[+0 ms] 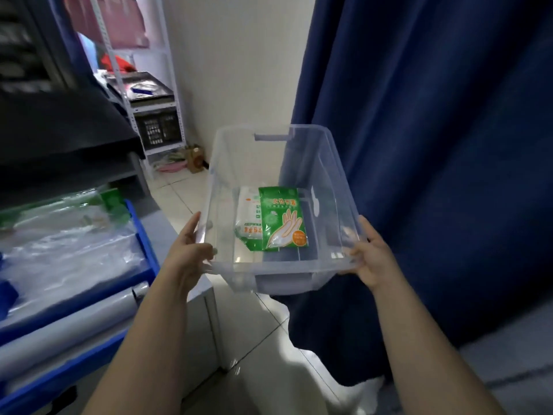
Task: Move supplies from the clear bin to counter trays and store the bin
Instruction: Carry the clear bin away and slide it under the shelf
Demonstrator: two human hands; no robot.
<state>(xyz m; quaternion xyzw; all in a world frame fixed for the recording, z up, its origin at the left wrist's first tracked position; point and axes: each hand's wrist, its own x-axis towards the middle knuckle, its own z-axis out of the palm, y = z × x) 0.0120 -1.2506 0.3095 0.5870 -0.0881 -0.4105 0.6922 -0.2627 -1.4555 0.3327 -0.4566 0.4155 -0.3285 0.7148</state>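
The person is holding the clear bin [330, 181] up in the air with both hands, over the tiled floor [269, 319], between the counter [163, 227] on the left and a dark blue curtain [434, 145] on the right. The left hand [191, 250] is gripping the rim at the near left corner, and the right hand [369, 256] is gripping the rim at the near right corner. The bin is see-through plastic with sloping walls, a thick rim and a handle slot in its far end.

The curtain is hanging just beside the bin's right wall, and the counter's corner is lying just beside the left hand. Further back, white metal shelving [169, 70] is standing against the wall, carrying a black crate [157, 128].

Two packets are lying on the bin's bottom. A green packet of disposable gloves [282, 218], printed with a hand, is lying on top and partly covering a white packet [248, 214] to its left. On the counter, a blue tray [143, 235] is holding clear plastic bags [68, 250], blurred in this view. A second blue tray [59, 369] is sitting nearer the person, and its contents are too blurred to name.
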